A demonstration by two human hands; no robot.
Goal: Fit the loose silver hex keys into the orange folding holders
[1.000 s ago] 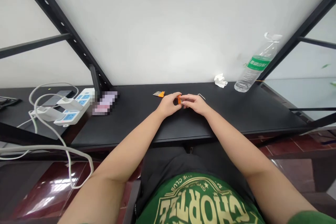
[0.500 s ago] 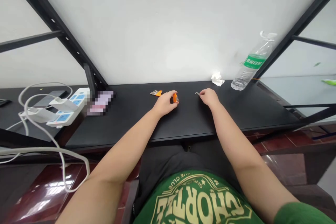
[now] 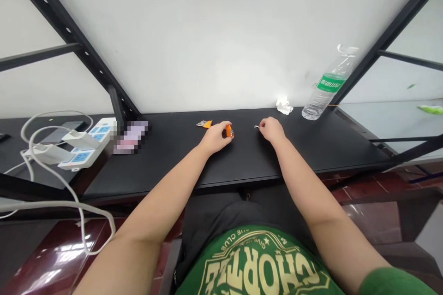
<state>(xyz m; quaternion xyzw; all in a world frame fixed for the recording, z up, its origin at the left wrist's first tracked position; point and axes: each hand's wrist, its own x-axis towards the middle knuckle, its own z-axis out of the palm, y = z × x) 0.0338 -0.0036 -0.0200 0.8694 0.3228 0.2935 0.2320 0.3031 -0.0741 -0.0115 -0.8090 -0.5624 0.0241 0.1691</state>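
My left hand [image 3: 215, 139] is closed on an orange holder [image 3: 228, 131] with small metal pieces in it, just above the middle of the black table [image 3: 242, 166]. Behind and left of that hand lies a second orange holder [image 3: 207, 124], its metal rods pointing left. To the right, the fingers of my right hand [image 3: 272, 130] pinch a small metal key [image 3: 256, 126], whose tip sticks out to the left. A gap separates the two hands.
A clear bottle with a green label [image 3: 330, 83] and crumpled white tissue [image 3: 284, 105] stand at the back right. At the left are a blurred pink and purple item [image 3: 132, 137], a white power strip [image 3: 92, 143] and looping white cables [image 3: 81, 215].
My right hand has shifted slightly left with the metal key, and the key's visible tip looks shorter. My left hand still holds the orange holder. The view has shifted a little.
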